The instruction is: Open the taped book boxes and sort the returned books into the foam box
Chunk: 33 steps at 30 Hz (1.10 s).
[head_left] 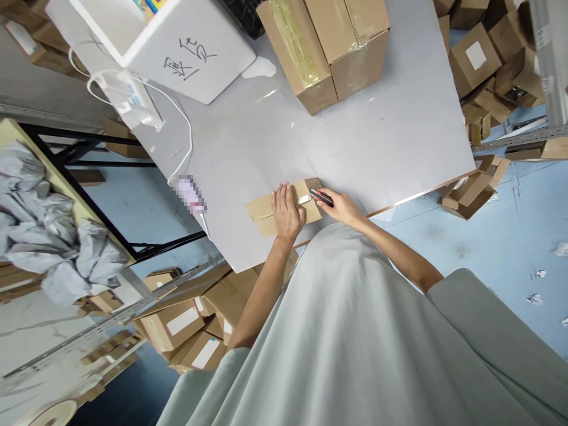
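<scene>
A small cardboard box lies at the table's front edge, one flap spread out to the left. My left hand rests flat on top of it, fingers stretched out and close together. In my right hand is a black box cutter with a bit of red on it, gripped in closed fingers. Its tip points left, at the right part of the box beside a small white label. I cannot tell whether the blade touches the cardboard.
On the grey table stand a white foam bin with handwriting and taped cartons. A white cable runs past a power strip. Cardboard boxes crowd the lower left; more boxes lie at right.
</scene>
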Tool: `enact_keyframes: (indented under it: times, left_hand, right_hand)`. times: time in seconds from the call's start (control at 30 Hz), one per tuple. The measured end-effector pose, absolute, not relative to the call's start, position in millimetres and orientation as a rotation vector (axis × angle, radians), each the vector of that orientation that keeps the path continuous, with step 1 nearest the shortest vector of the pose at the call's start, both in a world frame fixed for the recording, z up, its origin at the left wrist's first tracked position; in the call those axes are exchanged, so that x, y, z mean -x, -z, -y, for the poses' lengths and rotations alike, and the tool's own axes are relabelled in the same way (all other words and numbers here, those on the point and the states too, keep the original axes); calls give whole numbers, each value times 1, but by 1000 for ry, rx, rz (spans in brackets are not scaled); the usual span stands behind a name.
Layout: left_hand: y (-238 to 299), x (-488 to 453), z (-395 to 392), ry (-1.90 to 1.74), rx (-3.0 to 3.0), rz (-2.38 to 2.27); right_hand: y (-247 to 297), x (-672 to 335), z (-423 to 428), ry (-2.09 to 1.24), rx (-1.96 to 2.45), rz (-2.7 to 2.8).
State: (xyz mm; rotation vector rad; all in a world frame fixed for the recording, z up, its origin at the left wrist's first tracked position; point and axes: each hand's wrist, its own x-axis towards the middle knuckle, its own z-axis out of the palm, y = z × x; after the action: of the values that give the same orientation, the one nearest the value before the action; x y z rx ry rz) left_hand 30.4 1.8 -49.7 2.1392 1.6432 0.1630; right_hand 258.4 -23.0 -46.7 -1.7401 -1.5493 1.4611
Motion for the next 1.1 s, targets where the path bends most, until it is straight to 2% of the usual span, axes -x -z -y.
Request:
enact_keyframes:
  times: [0.33,0.6,0.8,1.1]
  left_hand:
    - [52,-30,2,-175,-2118,-1653]
    - [47,-33,2,-158,-2048,-1654]
    - [49,-30,0,-232,-2030,-1618]
    - [28,-16,8,-130,-2163,-1603]
  right_hand:
    - [27,-297,17,-1428,1579,1973]
    - [30,-296,50,-1463,1589,1945]
    - [35,-280,84,-1467,1700,1730]
    - [38,-273,85,-1450,1739,1667]
